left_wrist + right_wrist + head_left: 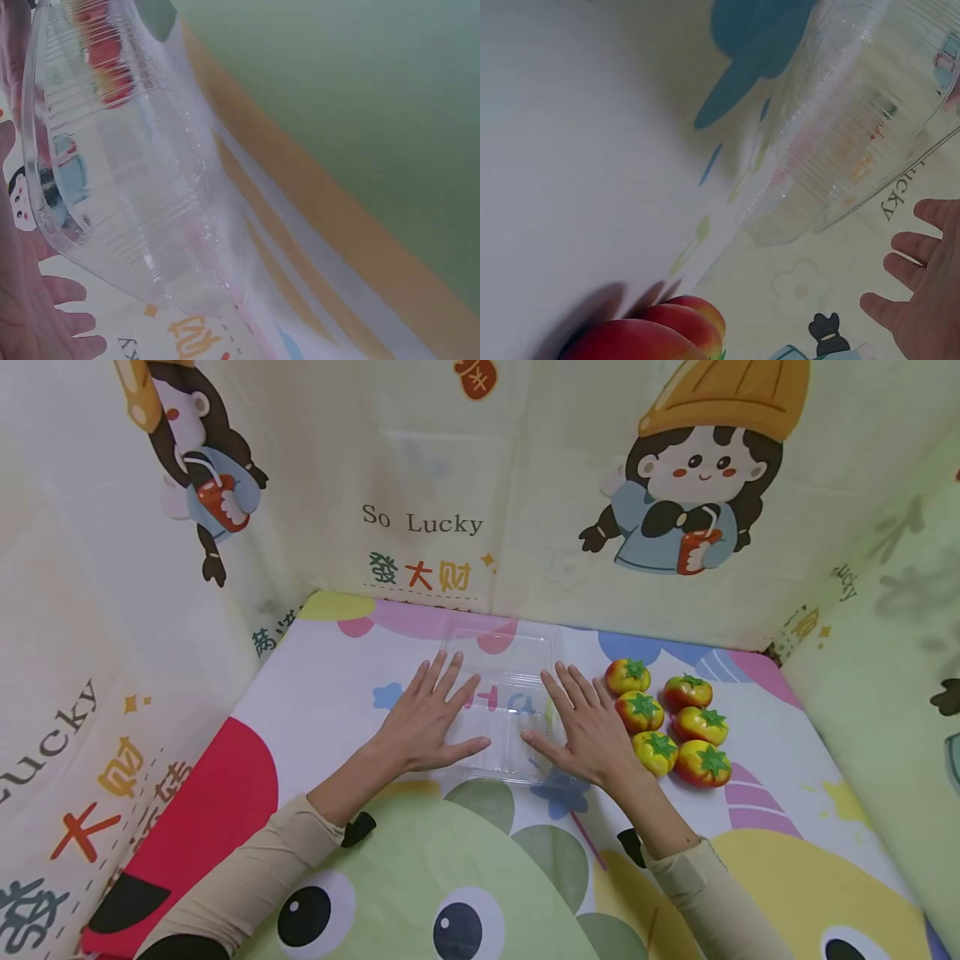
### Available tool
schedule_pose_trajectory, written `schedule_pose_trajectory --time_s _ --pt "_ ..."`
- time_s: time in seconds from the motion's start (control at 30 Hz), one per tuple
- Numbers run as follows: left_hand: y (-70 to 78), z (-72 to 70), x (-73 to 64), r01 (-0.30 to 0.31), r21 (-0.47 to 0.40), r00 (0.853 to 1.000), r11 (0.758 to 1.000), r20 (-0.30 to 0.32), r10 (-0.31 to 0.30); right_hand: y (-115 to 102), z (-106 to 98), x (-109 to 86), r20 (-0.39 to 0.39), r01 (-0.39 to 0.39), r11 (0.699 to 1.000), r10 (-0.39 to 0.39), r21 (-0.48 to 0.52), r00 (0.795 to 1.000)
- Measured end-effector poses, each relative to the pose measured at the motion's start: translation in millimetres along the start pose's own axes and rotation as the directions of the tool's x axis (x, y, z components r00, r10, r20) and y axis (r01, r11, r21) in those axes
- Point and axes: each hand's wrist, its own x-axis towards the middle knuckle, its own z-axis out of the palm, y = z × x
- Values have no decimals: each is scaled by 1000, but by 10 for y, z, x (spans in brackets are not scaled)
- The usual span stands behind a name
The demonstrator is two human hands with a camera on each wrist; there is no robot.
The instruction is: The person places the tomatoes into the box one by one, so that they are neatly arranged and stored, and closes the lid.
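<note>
Where the two hands lie over the tabletop in the head view, both have their fingers spread and straight, gripping nothing. Between the left hand [427,722] and the right hand [588,727] sits a clear plastic container [504,727], with one section beyond the other on the printed table cover [337,672]. Each thumb points inward across a side of the container; whether skin touches plastic cannot be told. Just beside the right hand, on its outer side, are six red-and-yellow fruits [639,711] with green leafy tops, set in two rows of three.

Lettering: the rear cloth [540,527] reads "So Lucky" in dark type above the characters "發大财", coloured green, red and yellow, with a dashed line below. On the left cloth [67,610], "ucky" and the same three characters recur at a slant. On the right cloth [885,668], "ucky" is legible. Pink and blue printed marks show through the container, too obscured to read. A red pouch motif [476,378] at the top bears a pale character.
</note>
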Motion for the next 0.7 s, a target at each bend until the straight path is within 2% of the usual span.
schedule_pose_trajectory --time_s 0.2,0.43,0.57,0.7 --pt "12 -13 -30 7 -27 1000 1000 -7 -7 -8 -13 -54 -13 -8 999 9 31 1000" --pt "-12 -39 -178 24 -91 999 996 -33 -27 -40 -51 -175 -24 -21 994 24 104 999" --pt "-49 -60 -271 26 -177 998 984 -51 -35 -42 -88 -254 -41 -25 991 30 129 999" --pt "-87 -53 -351 33 -273 996 962 -72 -55 -28 -111 -354 -49 -33 988 41 149 998"
